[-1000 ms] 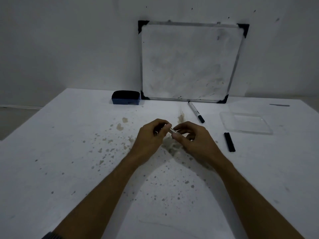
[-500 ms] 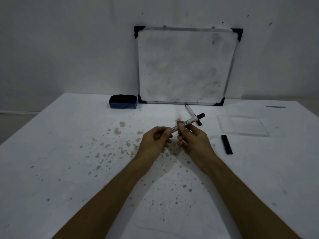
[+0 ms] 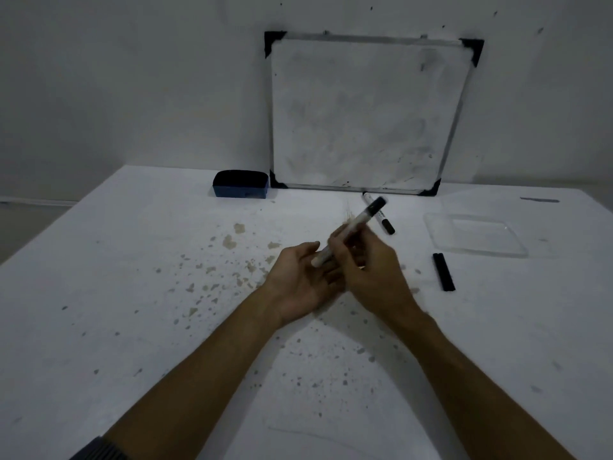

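Note:
A white marker with a black cap (image 3: 356, 224) is held slanted above the middle of the table, its capped end pointing up and to the right. My right hand (image 3: 371, 270) grips its barrel with curled fingers. My left hand (image 3: 303, 280) lies palm up just under the marker's lower end, fingers relaxed and spread. A small whiteboard (image 3: 368, 114) with black corners leans against the wall behind.
A second marker (image 3: 381, 217) lies on the stained white table (image 3: 132, 293) in front of the whiteboard. A blue eraser (image 3: 240, 189) sits at the board's left corner. A clear plastic tray (image 3: 474, 234) and a loose black cap (image 3: 443, 272) lie to the right.
My left hand has let go of the marker and opened palm up. My right hand has swung the marker up, its capped end now pointing toward the whiteboard.

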Tool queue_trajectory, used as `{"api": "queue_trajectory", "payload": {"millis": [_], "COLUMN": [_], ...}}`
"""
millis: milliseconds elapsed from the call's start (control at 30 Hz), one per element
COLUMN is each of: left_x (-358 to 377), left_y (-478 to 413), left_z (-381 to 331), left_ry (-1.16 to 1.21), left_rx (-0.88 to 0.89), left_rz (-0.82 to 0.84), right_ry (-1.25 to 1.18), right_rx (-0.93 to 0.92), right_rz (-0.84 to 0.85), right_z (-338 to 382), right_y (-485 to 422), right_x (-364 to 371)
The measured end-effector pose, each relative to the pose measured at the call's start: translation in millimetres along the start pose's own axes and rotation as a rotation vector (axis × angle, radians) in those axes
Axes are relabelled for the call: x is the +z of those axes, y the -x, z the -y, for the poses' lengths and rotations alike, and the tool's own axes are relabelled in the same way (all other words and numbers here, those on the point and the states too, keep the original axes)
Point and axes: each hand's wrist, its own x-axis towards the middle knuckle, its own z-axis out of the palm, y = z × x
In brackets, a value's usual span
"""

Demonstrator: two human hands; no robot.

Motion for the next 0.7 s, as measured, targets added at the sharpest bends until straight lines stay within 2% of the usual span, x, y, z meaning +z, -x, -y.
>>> {"api": "queue_trajectory", "payload": {"millis": [100,267,400,500,567,700], "left_x": [-5.6,-1.2,-2.8,-6.9,-5.7,2.1], "left_y": [-1.5,1.5,1.4,-0.3,1.4,8.7], "left_z": [-2.6,-3.5,-3.8,-5.8,-6.2,-7.5], "left_ry": [0.037,0.033,0.004,0.039,0.044,-0.025], "left_rx": [-0.005,0.030,0.049,0.034,0.020,0.044], "left_rz": [-0.001,0.031,-0.002,-0.017,-0.008,0.015], "right_ry": [0.068,0.041,0.008,0.149,0.184,0.031], "right_rx": [0.083,0.079,-0.038,-0.115,-0.110,-0.002], "right_rz": [0.112,0.038,-0.077,-0.006,0.011,-0.067], "right_z": [-2.1,1.5,8.7,9.0,6.6,6.6], "right_y": [1.9,-2.4,1.5,3.7,3.6,0.2], "right_x": [11.5,10.4,9.6,12.5,13.7,10.3]}}
